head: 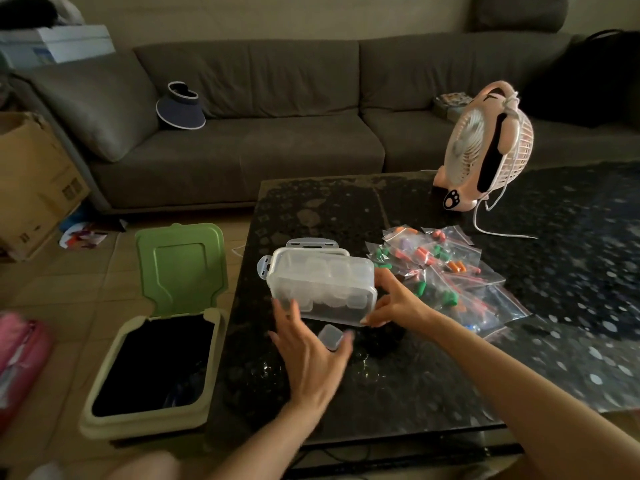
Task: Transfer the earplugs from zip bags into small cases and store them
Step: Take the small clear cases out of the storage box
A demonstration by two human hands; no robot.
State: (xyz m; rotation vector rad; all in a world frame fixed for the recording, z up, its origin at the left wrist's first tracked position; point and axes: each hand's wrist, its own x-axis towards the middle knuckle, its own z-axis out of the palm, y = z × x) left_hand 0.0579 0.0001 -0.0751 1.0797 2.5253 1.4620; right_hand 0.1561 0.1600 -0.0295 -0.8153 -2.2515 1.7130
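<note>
The table (pixel 381 393) is glossy black with pale grey dots and blotches. The box (pixel 322 282) on it is clear milky plastic, as is the case (pixel 330 336) at its six o'clock. At three o'clock the bags (pixel 485 306) are transparent with red zip lines, their earplugs (pixel 382 252) green, orange, coral and purple. At one o'clock the fan (pixel 485 147) is pale pink with a black strap, a black-and-white paw print and a white cord (pixel 491 230). At eight o'clock the bin (pixel 104 386) is cream, lined black, its lid (pixel 180 268) green. The sofa (pixel 259 98) at twelve is grey-brown, the visor (pixel 180 112) on it navy edged white. The carton (pixel 31 174) at ten is brown.
</note>
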